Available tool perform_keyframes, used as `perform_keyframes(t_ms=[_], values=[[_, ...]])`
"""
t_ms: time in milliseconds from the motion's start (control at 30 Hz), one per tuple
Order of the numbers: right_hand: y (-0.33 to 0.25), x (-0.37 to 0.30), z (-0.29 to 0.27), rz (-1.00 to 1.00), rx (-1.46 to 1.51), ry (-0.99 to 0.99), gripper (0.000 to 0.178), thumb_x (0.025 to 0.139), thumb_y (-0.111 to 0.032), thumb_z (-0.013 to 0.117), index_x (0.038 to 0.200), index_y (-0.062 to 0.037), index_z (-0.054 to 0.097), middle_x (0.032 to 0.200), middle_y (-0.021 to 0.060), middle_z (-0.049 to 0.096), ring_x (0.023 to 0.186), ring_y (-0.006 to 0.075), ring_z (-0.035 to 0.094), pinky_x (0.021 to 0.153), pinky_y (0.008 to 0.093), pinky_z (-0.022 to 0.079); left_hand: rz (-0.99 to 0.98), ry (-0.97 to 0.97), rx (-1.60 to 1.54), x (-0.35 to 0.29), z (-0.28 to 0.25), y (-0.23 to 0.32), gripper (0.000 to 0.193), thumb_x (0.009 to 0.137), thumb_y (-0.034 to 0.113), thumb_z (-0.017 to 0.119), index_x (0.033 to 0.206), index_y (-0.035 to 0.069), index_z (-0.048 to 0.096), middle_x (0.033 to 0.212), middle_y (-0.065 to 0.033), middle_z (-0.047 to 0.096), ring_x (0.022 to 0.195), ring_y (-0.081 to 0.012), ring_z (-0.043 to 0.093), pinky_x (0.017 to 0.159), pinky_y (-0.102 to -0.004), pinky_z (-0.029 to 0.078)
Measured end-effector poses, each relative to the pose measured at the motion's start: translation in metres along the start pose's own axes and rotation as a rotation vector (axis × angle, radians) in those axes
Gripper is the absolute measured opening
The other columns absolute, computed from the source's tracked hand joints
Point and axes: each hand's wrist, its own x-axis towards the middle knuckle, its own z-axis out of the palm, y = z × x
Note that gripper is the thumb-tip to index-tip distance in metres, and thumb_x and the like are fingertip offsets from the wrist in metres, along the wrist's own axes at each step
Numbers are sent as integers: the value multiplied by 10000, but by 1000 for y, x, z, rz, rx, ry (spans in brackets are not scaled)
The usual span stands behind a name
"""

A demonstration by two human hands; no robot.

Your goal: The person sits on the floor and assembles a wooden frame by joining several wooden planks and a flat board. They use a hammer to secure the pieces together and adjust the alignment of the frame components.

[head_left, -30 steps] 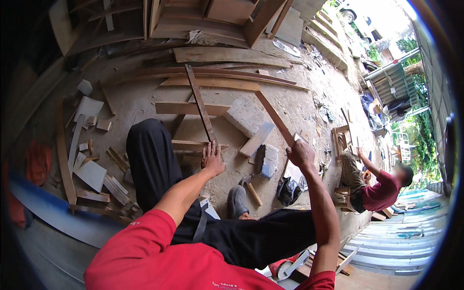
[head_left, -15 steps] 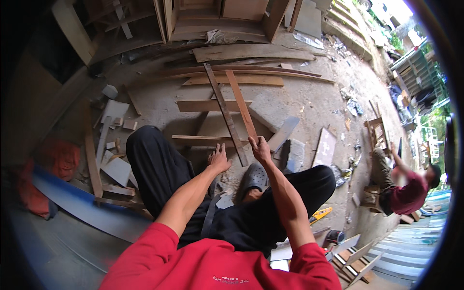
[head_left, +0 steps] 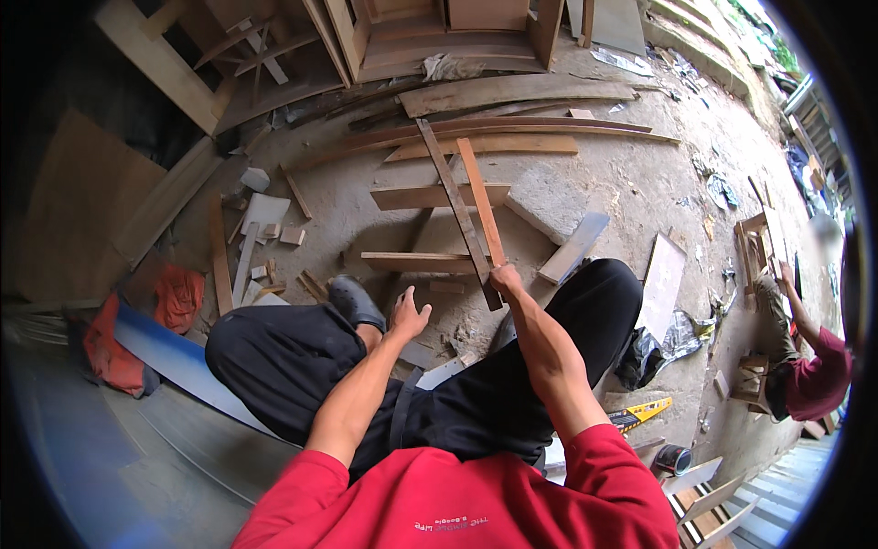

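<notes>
My right hand [head_left: 506, 277] is closed round the near end of a reddish-brown wooden strip [head_left: 479, 192], which points away from me. Just left of it, a darker wooden strip [head_left: 455, 201] slants over two boards, the farther board [head_left: 439, 196] and the nearer board [head_left: 416, 263]; its near end passes by my right hand. My left hand [head_left: 409, 317] is in the air above the ground near my left foot, fingers apart and holding nothing. A grey clog [head_left: 355, 304] shows on my left foot; the other foot is mostly hidden behind my right arm.
Long planks [head_left: 512, 128] lie beyond the boards, before a wooden cabinet frame [head_left: 448, 59]. A concrete slab [head_left: 549, 203] and white board [head_left: 663, 284] lie right. Wood offcuts [head_left: 265, 215] lie left. Near my right leg are a yellow-handled saw [head_left: 640, 414] and tin [head_left: 675, 459]. Another person [head_left: 814, 371] sits far right.
My left hand has drawn away leftward from the dark strip. My left foot and knee have shifted out to the left. The view has turned, and my right hand still holds the reddish-brown strip.
</notes>
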Motion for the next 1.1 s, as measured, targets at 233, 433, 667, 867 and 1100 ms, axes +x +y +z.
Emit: perform_keyframes(t_ms=[233,433,667,867,1100], values=[[8,2,5,48,55,-83,542,924,-397,443,1168,84,487,1132,327,590,1097,447,571,911,478,461,17,-34,-15,-8,6,4,690,818,324,644,1388,49,368,1347,-247,455,1228,-404,455,1022,-452,395],[20,-9,-11,-29,45,-12,643,923,-487,455,1014,131,607,1025,349,610,1029,466,591,865,481,475,41,-61,-50,17,37,-10,673,818,328,641,1376,47,391,1315,-245,490,1202,-397,486,1009,-446,409],[20,-54,-34,59,342,-100,566,841,-476,657,977,72,630,851,179,652,645,263,665,493,355,547,-50,-191,-366,41,75,18,624,801,396,693,1233,-27,539,1121,-212,648,1066,-321,611,940,-392,456],[42,-63,-30,89,460,-288,420,857,-323,681,1043,51,638,945,146,665,817,243,665,623,356,583,-176,-542,-790,42,96,72,660,849,374,693,1298,-49,460,1130,-120,625,972,-196,615,794,-306,502],[44,-72,-33,105,427,-493,444,844,-301,713,1156,-13,585,967,94,649,886,201,636,711,373,567,-250,-476,-890,32,103,67,374,860,212,687,1088,-37,527,986,-147,644,835,-178,642,706,-319,528]])
